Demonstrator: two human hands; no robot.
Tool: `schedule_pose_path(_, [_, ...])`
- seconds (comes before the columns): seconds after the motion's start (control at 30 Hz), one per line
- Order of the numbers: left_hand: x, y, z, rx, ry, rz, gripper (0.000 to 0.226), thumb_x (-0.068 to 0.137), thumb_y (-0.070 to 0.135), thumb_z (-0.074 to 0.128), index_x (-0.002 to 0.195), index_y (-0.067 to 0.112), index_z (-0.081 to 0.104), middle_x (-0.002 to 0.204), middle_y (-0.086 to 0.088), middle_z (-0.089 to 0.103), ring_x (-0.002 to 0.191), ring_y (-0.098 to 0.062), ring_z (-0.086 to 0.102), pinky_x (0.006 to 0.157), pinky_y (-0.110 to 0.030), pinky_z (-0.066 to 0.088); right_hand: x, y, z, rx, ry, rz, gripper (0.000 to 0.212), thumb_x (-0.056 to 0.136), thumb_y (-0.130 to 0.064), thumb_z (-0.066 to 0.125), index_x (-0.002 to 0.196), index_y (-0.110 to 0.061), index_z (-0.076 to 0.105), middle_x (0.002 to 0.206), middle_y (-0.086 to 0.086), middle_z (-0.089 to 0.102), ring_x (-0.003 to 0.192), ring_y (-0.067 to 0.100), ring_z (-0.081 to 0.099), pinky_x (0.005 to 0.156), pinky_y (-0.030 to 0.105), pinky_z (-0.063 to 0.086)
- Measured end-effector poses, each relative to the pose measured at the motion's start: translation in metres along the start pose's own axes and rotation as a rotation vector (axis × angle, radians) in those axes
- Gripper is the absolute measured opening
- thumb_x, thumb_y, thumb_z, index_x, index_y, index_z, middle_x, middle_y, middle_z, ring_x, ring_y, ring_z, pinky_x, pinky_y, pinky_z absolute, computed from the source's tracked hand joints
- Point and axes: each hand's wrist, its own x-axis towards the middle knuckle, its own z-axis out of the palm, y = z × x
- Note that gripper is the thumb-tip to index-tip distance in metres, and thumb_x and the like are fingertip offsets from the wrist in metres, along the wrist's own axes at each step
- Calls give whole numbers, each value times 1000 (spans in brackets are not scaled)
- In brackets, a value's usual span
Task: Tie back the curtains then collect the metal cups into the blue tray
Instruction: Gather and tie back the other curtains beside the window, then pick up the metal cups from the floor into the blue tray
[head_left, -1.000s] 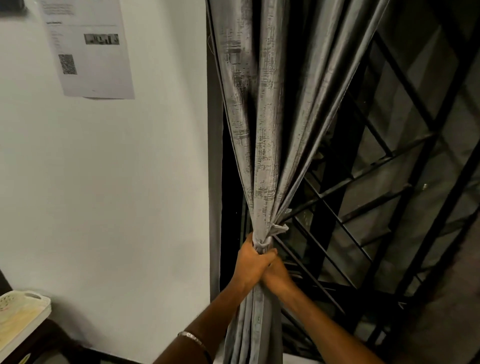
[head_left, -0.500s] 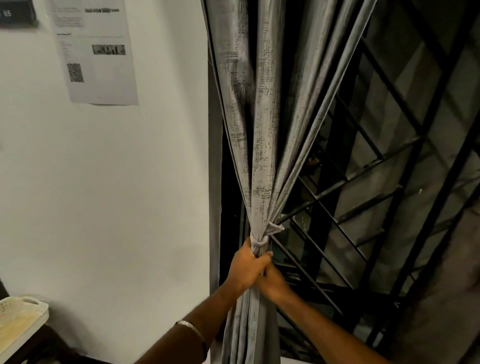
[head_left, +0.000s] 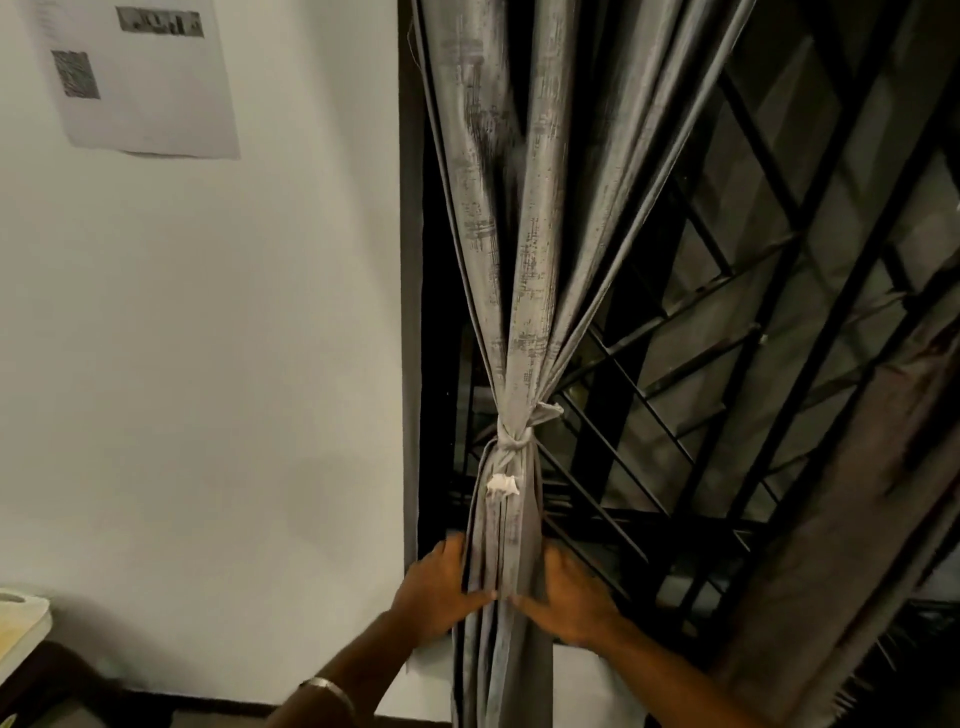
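At centre frame, grey curtain (head_left: 524, 270) hangs gathered, cinched by a knotted tie-back (head_left: 511, 441) of the same fabric. Below the knot, left hand (head_left: 441, 597) and right hand (head_left: 569, 603) lie open, fingers extended, flat against either side of the hanging folds. Right: black window grille (head_left: 727, 364). Left: white wall (head_left: 208, 364), printed paper sheet (head_left: 140, 78) high up. Bracelet (head_left: 327, 688) on left wrist.

both forearms are bare, no sleeves showing anywhere. the left hand (head_left: 441, 592) side has a thin silvery metal bangle (head_left: 327, 688) on the wrist, plain band. right hand (head_left: 571, 605) has no rings or watch that i can see.
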Motion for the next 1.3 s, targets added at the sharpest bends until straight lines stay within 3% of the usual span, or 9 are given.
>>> schedule_pose_path(0.1, [-19, -18, 11, 36, -80, -34, 81, 74, 64, 67, 141, 30, 36, 136, 8, 53, 122, -14, 55, 101, -31, 48, -19, 10, 18, -58, -31, 37, 89, 82, -62, 59, 151, -24, 18, 154, 3, 33, 140, 24, 36, 113, 42, 33])
schedule_pose_path(0.27, [-46, -32, 25, 108, -121, -46, 88, 73, 68, 62, 146, 28, 32, 142, 4, 50, 125, -17, 54, 105, -38, 47, -48, 26, 41, -80, -22, 104, 86, 82, -61, 59, 150, -29, 18, 156, 2, 31, 141, 25, 34, 114, 48, 31])
schedule_pose_path(0.33, [-59, -29, 30, 145, -130, -47, 85, 80, 59, 65, 149, 24, 29, 145, 2, 47, 129, -19, 51, 109, -36, 43, -63, 28, 45, -98, -15, 102, 84, 86, -57, 58, 152, -27, 16, 157, 2, 29, 143, 25, 31, 114, 47, 28])
schedule_pose_path(0.47, [-86, -26, 39, 195, -119, -33, 86, 82, 62, 62, 150, 22, 27, 147, 0, 45, 130, -19, 49, 109, -35, 42, -89, 32, 50, -132, -6, 87, 85, 91, -54, 55, 155, -22, 9, 160, 7, 21, 147, 26, 24, 117, 45, 23])
schedule_pose_path(0.67, [-142, -15, 48, 225, -100, -39, 89, 83, 63, 60, 152, 22, 23, 153, -3, 37, 137, -22, 42, 113, -39, 36, -141, 32, 65, -113, -10, 68, 84, 91, -52, 55, 155, -22, 10, 159, 7, 24, 143, 27, 32, 115, 45, 30])
schedule_pose_path(0.9, [-203, -20, 49, 250, -74, -6, 87, 80, 66, 61, 149, 21, 31, 147, -3, 44, 131, -21, 47, 109, -40, 39, -199, 16, 97, -62, -50, 43, 78, 90, -49, 57, 152, -21, 18, 148, 7, 38, 131, 28, 44, 107, 42, 39])
schedule_pose_path(1.3, [-247, -99, 35, 312, -132, -40, 81, 85, 61, 59, 149, 23, 29, 153, 0, 36, 137, -20, 38, 112, -37, 31, -198, -38, 187, -18, -198, 68, 78, 92, -38, 59, 153, -18, 16, 155, 9, 30, 138, 29, 38, 109, 41, 38])
